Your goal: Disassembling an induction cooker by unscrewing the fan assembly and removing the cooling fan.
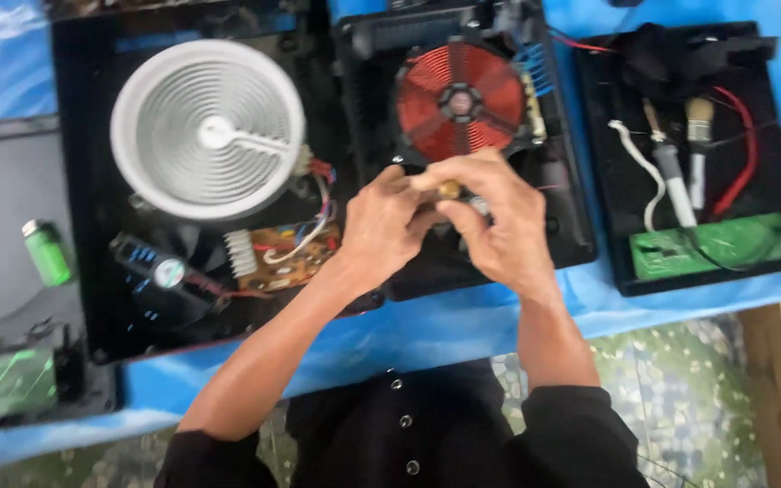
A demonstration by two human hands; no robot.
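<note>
The hands hid most of the small brass thing (pixel 449 189), so its shape was hard to tell. The black case (pixel 490 248) under the red coil (pixel 460 101) was partly covered too. At the table's left edge, a dark tray (pixel 11 380) was cut off and blurry.

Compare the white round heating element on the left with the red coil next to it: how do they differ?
The white round heating element is clearly larger than the red coil. The white one has a pale raised rim and fine grey spiral rings; the red one is copper-red, split by dark spokes around a black hub. The left hand and right hand meet just below the red coil, away from the white element. Both are round, lie flat and sit in open black housings.
</note>
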